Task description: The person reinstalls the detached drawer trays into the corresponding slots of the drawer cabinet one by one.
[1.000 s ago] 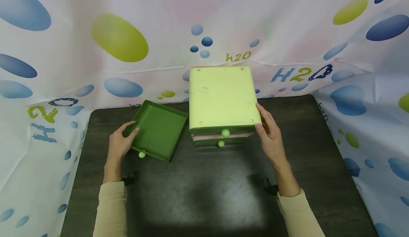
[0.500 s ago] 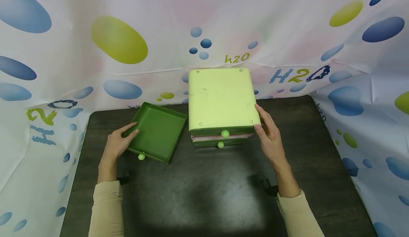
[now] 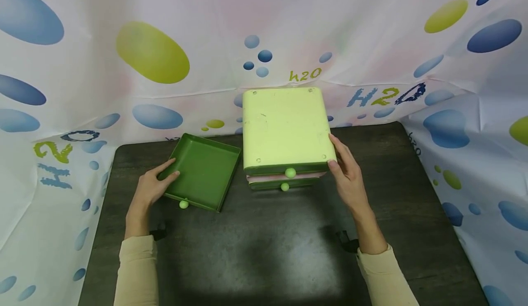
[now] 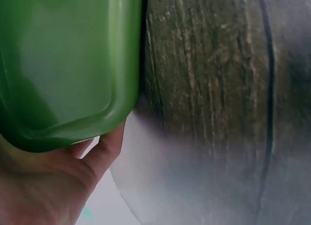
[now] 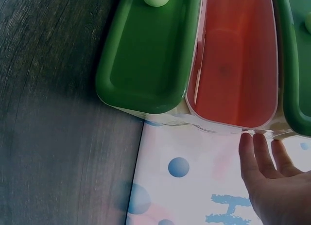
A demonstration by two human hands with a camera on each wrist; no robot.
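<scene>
My left hand (image 3: pixel 149 188) grips the left side of a shallow green drawer (image 3: pixel 202 173), thumb over the rim. The drawer has a round light-green knob (image 3: pixel 183 204) and stands at a slant left of the cabinet. Its rounded front panel (image 4: pixel 68 64) fills the upper left of the left wrist view. A pale-yellow drawer cabinet (image 3: pixel 286 127) stands at the back middle. My right hand (image 3: pixel 349 175) touches its right side, thumb at the front corner. In the right wrist view, a reddish open slot (image 5: pixel 233 64) lies between two green drawer fronts (image 5: pixel 150 55).
The dark wood-grain table (image 3: pixel 255 246) extends in front of both. Behind and at the sides hangs a white sheet (image 3: pixel 218 31) with blue and yellow-green spots. Its lower edge meets the table's back edge, close behind the cabinet.
My left hand and the green drawer have shifted slightly left and toward me, the view itself moving a little too. My right hand stays at the cabinet's side.
</scene>
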